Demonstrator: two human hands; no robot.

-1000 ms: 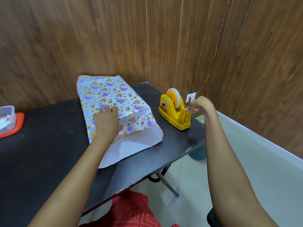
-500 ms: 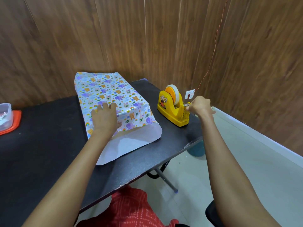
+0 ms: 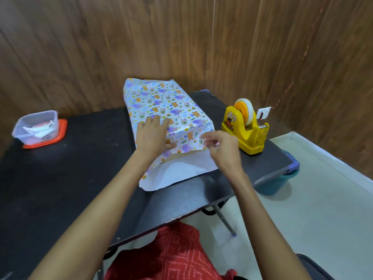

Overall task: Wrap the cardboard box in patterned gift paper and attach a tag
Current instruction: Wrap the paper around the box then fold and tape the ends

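Observation:
The box wrapped in animal-patterned gift paper [image 3: 165, 100] lies on the black table [image 3: 80, 178]. A flap of the paper, white side up [image 3: 181, 172], sticks out at the box's near end. My left hand [image 3: 153, 134] presses flat on top of the paper near that end. Just right of it, at the near right corner, my right hand [image 3: 222, 146] pinches a short piece of clear tape, which is barely visible. A small white tag [image 3: 263, 113] hangs on a red string by the wall, behind the dispenser.
A yellow tape dispenser [image 3: 246, 128] stands at the table's right end. A clear plastic container [image 3: 36, 128] sits on an orange lid [image 3: 61, 132] at the far left. A blue bin [image 3: 282, 180] stands on the floor under the right edge.
My right hand has left the tape dispenser and come left to the box's near right corner. The left hand stays pressed on the paper. The view has turned left.

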